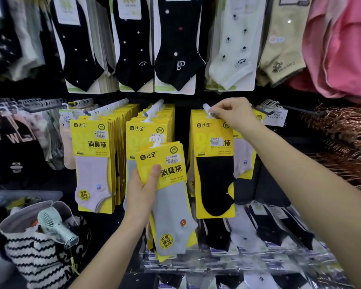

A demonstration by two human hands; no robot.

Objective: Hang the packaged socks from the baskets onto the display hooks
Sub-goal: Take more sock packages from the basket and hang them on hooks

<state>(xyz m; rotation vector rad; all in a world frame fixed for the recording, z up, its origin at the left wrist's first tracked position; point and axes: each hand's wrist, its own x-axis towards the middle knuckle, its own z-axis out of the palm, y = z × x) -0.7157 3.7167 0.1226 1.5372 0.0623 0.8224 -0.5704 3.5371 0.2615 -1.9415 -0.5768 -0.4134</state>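
My left hand (143,189) grips a small stack of yellow-carded sock packs (167,197), grey socks in front, held upright before the middle row. My right hand (231,115) pinches the white hanger tab of a yellow pack with black socks (214,170) at the tip of the right display hook (206,107). I cannot tell whether the tab is on the hook. Two more hooks hold full rows: lilac sock packs (93,163) at left and a middle row (154,122) behind my held stack.
Larger black, white and beige sock cards (175,49) hang on the row above. A striped bag (40,245) with a small handheld fan sits at the lower left. Clear-wrapped socks (258,236) lie on the shelf below. Copper-coloured hangers (346,142) crowd the right.
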